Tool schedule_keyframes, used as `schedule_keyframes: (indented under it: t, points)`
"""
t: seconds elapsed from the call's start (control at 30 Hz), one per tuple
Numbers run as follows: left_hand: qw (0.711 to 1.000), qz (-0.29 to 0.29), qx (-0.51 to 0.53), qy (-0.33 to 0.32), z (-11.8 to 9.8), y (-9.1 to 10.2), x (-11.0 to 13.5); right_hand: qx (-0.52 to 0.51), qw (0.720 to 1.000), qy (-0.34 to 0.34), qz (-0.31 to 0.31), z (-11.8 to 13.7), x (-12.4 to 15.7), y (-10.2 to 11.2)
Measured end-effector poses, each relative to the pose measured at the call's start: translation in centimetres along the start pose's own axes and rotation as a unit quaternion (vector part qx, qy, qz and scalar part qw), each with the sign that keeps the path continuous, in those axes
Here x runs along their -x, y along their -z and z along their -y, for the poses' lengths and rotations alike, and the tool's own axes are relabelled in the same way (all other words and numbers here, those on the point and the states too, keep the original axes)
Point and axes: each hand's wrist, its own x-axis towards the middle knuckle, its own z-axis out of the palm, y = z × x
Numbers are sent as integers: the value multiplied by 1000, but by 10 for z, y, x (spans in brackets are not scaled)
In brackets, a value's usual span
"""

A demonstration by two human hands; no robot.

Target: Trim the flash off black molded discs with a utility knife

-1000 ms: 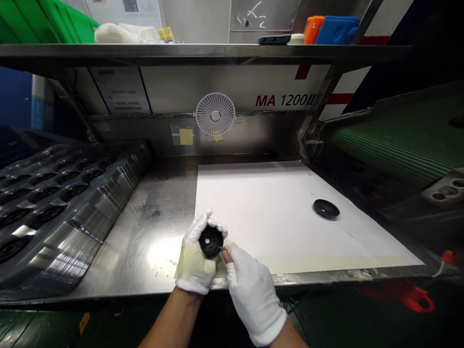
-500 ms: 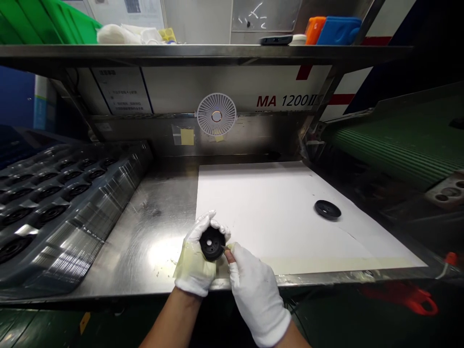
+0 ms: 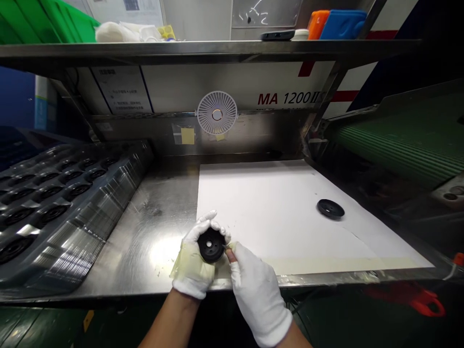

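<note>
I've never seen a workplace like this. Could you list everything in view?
black round part: 1, black, held in left hand
thin pointed tool: 1, dark, tiny, at the part's edge
black disc: 1, black, on paper
paper sheet: 1, white, on steel bench
steel bench: 1, silver, under the hands
ribbed tray: 1, dark, left, with rows of round black parts
desk fan: 1, white, on back wall
sticky note: 1, yellow, below fan
steel shelf: 1, silver, overhead
crate: 1, green, on shelf
containers: 2, blue and orange, on shelf
left hand: 1, white glove, taped
right hand: 1, white glove, pinching tool
</note>
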Motion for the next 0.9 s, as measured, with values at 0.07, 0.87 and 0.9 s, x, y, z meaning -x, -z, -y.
schedule_keyframes:
  t: [0.07,0.87,0.9]
  points:
    - [1000,-25,9,-6,4,-1,-2,11,1000,-5,2,2,2,-1]
    - [989,-62,-3,-132,2,-1,1,-82,985,-30,146,13,-2,20]
    - [990,-67,10,-124,0,-1,1,-57,986,-43,152,10,-3,25]
